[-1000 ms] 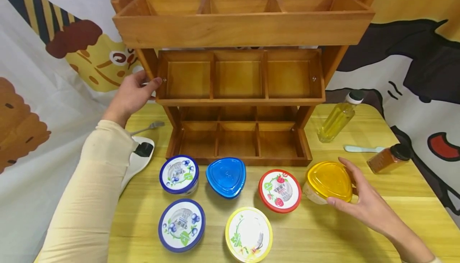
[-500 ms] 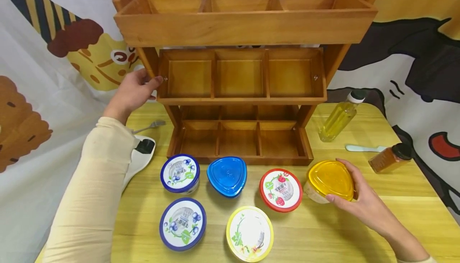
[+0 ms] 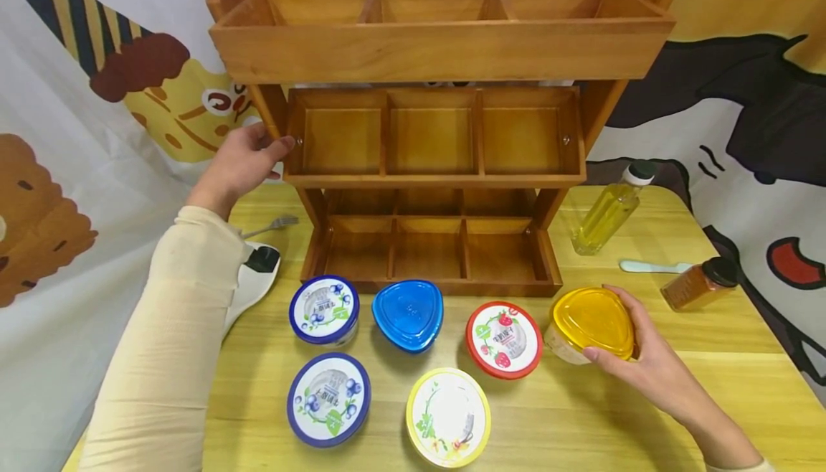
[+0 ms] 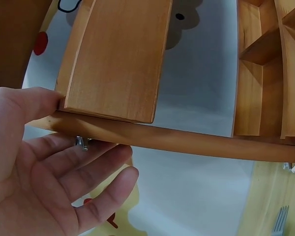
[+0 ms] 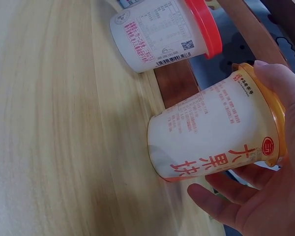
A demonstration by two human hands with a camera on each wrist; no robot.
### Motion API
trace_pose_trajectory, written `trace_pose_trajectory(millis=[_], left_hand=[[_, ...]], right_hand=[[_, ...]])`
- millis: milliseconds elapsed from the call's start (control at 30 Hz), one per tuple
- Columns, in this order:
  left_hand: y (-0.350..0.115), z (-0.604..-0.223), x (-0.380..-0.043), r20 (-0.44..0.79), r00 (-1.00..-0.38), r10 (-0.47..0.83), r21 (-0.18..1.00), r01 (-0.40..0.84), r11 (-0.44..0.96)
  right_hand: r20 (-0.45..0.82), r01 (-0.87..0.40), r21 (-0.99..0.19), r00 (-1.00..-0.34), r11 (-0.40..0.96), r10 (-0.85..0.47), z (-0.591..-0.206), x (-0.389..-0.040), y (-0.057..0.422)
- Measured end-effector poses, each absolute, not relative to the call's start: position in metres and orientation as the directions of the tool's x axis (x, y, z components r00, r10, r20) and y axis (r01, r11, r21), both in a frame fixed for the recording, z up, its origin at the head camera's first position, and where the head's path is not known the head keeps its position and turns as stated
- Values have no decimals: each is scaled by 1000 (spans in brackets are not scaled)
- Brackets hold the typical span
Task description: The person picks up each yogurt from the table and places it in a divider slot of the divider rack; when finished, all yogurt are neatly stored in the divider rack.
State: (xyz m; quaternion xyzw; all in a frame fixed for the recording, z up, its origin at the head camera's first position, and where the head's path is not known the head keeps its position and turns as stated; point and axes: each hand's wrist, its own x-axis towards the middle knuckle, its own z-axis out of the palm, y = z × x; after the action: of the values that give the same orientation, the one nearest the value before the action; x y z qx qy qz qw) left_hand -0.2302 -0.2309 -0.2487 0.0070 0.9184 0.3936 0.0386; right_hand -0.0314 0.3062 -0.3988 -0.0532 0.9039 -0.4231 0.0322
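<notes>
My left hand [image 3: 240, 163] holds the left upright of a three-tier wooden rack [image 3: 432, 52]. In the left wrist view the thumb is on one side of the post [image 4: 187, 140] and the fingers are on the other. Over at the right, my right hand [image 3: 658, 368] grips a white paper cup with a rounded-triangular yellow lid [image 3: 594, 321] around its lid. That cup [image 5: 211, 128] stands on the table, red print showing on its side. Close to its left is a tub with a red-rimmed strawberry lid [image 3: 504, 341].
Two blueberry-lidded tubs [image 3: 325, 309], a blue-lidded cup [image 3: 409, 314] and a yellow-rimmed tub [image 3: 448, 418] stand before the rack. An oil bottle [image 3: 606, 214], pale knife [image 3: 652, 267] and spice jar [image 3: 700, 284] are right; a fork [image 3: 277, 223] and white spoon-shaped utensil [image 3: 252, 282] left.
Both hands keep their holds, and the rack and cups stay in place. Only the head view shifts slightly.
</notes>
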Motion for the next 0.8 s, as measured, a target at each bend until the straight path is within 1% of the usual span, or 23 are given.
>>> trace_pose_trajectory(millis=[800], left_hand=[[-230,-246,-227,-108,-993,51,744,-47,667]], right_hand=[[-1,-76,-786,-992,613,-124,-401,-30,305]])
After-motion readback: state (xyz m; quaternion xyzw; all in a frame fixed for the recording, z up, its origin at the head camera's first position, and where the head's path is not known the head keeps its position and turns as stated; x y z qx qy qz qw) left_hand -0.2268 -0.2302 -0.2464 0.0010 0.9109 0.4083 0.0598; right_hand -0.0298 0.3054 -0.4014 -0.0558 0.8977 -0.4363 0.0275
